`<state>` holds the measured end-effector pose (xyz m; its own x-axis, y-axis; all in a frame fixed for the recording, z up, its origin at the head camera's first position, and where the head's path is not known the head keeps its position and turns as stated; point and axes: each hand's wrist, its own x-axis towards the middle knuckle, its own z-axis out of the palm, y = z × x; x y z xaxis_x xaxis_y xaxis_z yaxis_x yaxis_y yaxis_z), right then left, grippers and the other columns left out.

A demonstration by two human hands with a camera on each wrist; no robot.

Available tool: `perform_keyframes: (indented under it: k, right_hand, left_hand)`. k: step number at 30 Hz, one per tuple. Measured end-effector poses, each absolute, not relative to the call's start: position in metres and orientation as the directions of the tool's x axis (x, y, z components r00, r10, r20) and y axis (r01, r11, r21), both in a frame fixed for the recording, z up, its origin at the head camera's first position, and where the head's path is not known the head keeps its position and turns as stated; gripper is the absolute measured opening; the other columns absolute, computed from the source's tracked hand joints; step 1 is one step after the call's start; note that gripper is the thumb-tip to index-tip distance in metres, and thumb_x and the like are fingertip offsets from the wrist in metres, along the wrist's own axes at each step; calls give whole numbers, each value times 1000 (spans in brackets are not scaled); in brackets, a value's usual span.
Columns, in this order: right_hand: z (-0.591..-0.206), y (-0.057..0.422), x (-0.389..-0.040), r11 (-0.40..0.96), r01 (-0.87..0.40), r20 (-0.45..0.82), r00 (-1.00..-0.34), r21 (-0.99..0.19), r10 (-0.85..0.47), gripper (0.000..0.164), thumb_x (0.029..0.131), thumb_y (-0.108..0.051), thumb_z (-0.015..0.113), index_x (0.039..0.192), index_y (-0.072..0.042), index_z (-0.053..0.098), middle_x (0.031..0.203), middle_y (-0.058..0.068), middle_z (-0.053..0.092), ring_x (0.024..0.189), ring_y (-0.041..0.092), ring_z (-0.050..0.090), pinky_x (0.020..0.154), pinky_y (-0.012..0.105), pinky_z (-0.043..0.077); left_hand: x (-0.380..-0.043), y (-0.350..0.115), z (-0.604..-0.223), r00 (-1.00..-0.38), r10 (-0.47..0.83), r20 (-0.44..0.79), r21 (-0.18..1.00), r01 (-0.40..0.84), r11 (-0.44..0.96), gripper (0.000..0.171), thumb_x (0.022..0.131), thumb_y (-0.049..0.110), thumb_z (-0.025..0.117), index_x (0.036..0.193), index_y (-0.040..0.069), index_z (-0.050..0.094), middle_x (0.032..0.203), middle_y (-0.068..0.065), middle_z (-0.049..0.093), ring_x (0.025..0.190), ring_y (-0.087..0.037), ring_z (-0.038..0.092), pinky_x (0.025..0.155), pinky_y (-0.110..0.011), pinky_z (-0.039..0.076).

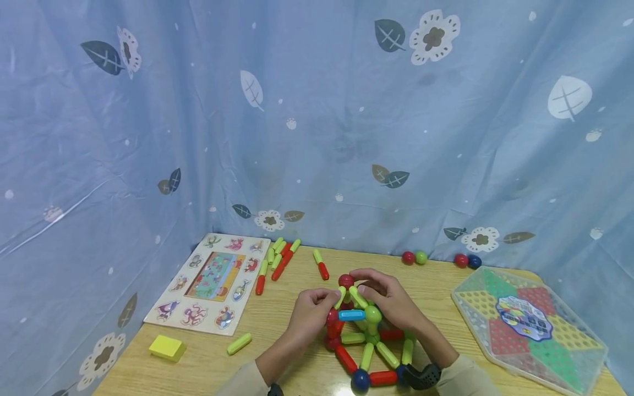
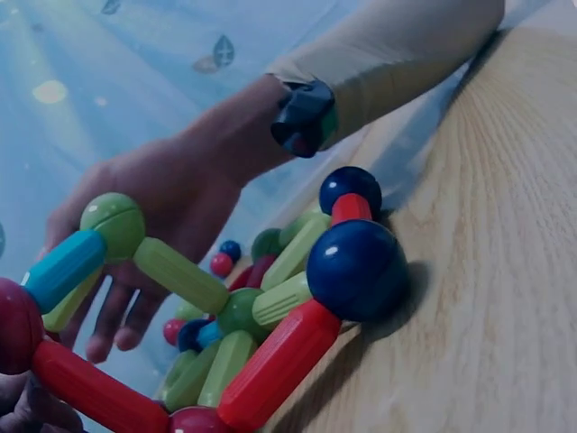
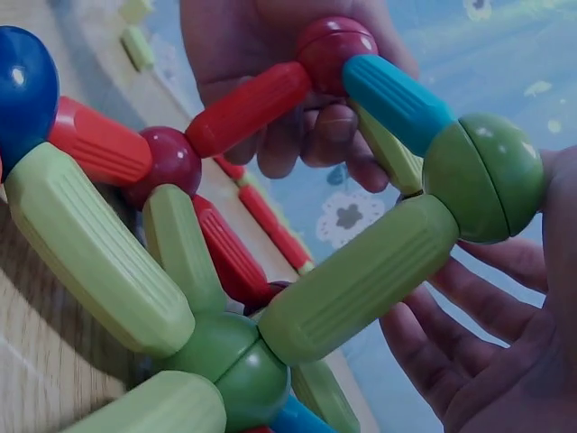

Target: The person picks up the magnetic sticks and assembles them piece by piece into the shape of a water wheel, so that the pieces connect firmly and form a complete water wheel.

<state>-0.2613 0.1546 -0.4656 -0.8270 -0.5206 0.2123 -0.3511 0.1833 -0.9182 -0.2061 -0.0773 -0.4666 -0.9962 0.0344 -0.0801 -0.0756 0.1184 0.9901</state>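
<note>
A structure of magnetic rods and balls stands on the table, with blue balls (image 1: 360, 380) low at the front and a blue rod (image 1: 351, 315) across its upper part. At the top, a red ball (image 1: 346, 281) joins two sloping light green rods. My left hand (image 1: 308, 314) pinches the left light green rod (image 1: 340, 297) between thumb and fingers, just above another red ball (image 2: 13, 327). From the other side my right hand (image 1: 391, 301) holds the top red ball, index finger at it and thumb by the right light green rod (image 1: 358, 297). A green ball (image 3: 487, 178) is close to the right palm.
Several loose red and light green rods (image 1: 282, 261) lie at the back left, beside a sea-animal puzzle board (image 1: 163, 289). A yellow block (image 1: 167, 348) and a single light green rod (image 1: 240, 344) lie front left. Loose balls (image 1: 421, 257) sit along the back; a hexagonal clear box (image 1: 530, 324) lies right.
</note>
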Motion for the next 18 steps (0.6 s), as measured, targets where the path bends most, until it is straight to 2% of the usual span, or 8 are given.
perform_keyframes:
  k: [6,8,11,13,15,18]
  right_hand:
    - [-469,164,-258,236,-370,222,-848,-899,-481,35,114,-15,58,147,-5,65,144,19,69,121,19,73,100,26,59]
    - [-472,173,-254,316,-383,230,-875,-868,-426,31,112,-14,61,141,-5,68,136,18,73,115,20,74,97,25,59]
    - [-476,189,-244,496,-389,240,-910,-776,-337,28,104,-8,69,131,-10,75,124,9,78,107,19,72,90,29,60]
    - [-478,200,-237,607,-406,260,-912,-683,-318,30,95,-7,76,124,-17,78,120,1,77,107,18,69,91,37,60]
    - [-480,208,-227,677,-437,278,-900,-593,-337,32,89,-12,82,119,-22,79,123,-3,74,113,22,66,96,47,58]
    - [-485,210,-214,701,-490,285,-872,-518,-399,31,90,-30,89,119,-28,78,132,-4,69,125,28,60,104,62,52]
  left_hand:
    - [-206,-81,-470,-997,17,-74,990,-71,123,34,110,36,64,119,8,82,95,0,71,87,-14,59,71,-24,50]
    - [-210,-84,-475,-999,28,-36,991,-32,130,28,111,26,62,121,8,81,105,-3,74,95,-15,64,77,-23,54]
    - [-220,-90,-488,-995,90,39,989,51,142,25,110,10,60,127,8,77,120,-6,75,112,-20,68,89,-21,57]
    - [-229,-92,-497,-981,178,76,984,103,148,29,110,6,59,135,8,73,129,-8,74,121,-24,69,99,-24,58]
    - [-238,-93,-506,-954,280,109,972,161,170,34,110,5,61,143,8,69,135,-9,74,129,-26,69,107,-28,57]
    - [-249,-94,-514,-897,412,161,939,268,217,39,106,1,68,144,5,68,132,-10,77,125,-24,72,110,-32,57]
